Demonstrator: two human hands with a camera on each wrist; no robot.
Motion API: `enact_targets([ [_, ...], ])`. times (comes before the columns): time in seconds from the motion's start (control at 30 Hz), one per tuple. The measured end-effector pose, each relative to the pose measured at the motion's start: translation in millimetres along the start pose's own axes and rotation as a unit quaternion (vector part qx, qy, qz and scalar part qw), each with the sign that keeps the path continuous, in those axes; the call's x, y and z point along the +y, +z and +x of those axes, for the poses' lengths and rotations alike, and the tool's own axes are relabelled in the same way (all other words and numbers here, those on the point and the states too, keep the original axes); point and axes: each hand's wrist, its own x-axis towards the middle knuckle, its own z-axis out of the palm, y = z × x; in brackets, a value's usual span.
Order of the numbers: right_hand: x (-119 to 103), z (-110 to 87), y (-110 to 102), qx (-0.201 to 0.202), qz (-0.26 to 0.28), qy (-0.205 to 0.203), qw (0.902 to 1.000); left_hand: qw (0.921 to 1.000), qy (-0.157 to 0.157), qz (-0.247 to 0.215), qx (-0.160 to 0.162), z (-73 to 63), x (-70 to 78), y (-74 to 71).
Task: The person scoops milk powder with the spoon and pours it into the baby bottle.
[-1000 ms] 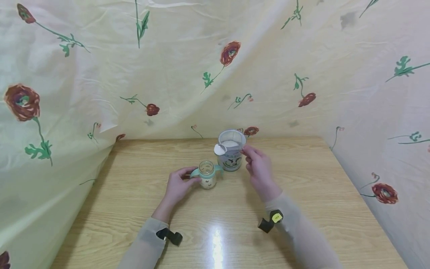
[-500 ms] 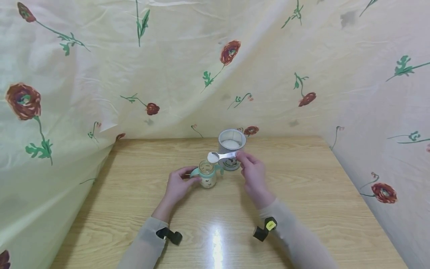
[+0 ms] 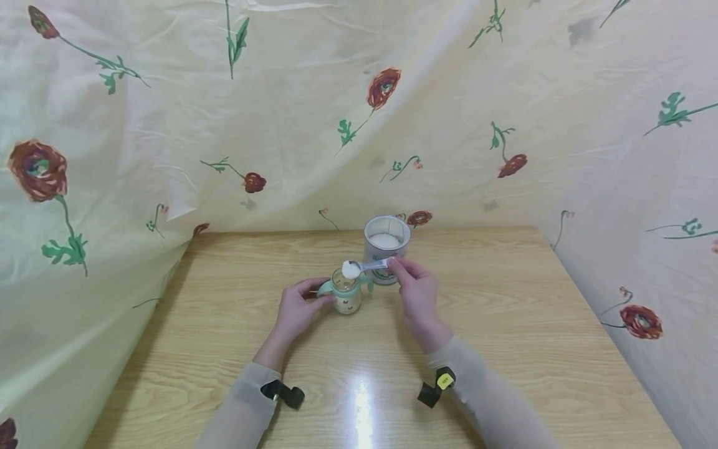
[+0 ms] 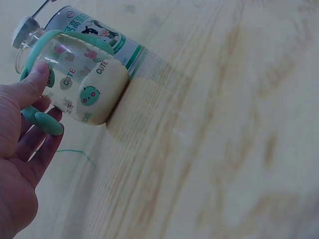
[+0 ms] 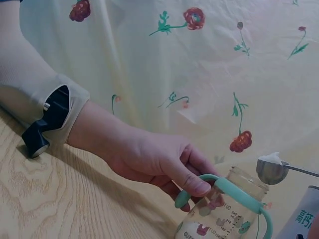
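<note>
A clear baby bottle [image 3: 348, 303] with mint-green side handles stands upright and uncapped on the table, pale contents in its lower part. My left hand [image 3: 297, 310] grips its left handle, the thumb against the bottle's side in the left wrist view. My right hand [image 3: 417, 293] pinches the handle of a metal measuring spoon [image 5: 272, 171]. White powder [image 3: 351, 269] is heaped in the spoon's bowl, which is held just above the bottle's mouth. Right behind the bottle is an open can [image 3: 387, 224] with white powder inside; the spoon handle and right fingers cover part of its front.
The wooden table [image 3: 224, 268] stretches out on both sides of the bottle and can. A cream floral cloth [image 3: 303, 112] hangs behind and at the sides. Dark cameras are strapped to both wrists, such as the left wrist camera [image 3: 283, 394].
My right hand has carried the powder-filled spoon left and down, from in front of the can's rim to over the bottle's mouth. The left hand and bottle have stayed in place.
</note>
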Motion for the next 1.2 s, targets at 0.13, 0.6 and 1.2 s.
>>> enact_targets([
  [0.13,3,-1.2,1,-0.002,0.006,-0.019,0.9998,1.0000,-0.002,0.002,0.002,0.4,0.2,0.5],
  [0.6,5,-7.6,5,0.004,-0.042,-0.129,0.9908,1.0000,-0.009,0.004,0.000,0.6,0.6,0.7],
  [1.2,6,-10.7,10,0.011,-0.057,-0.234,0.9704,0.9999,-0.010,-0.001,0.002,-0.9,1.5,0.6],
])
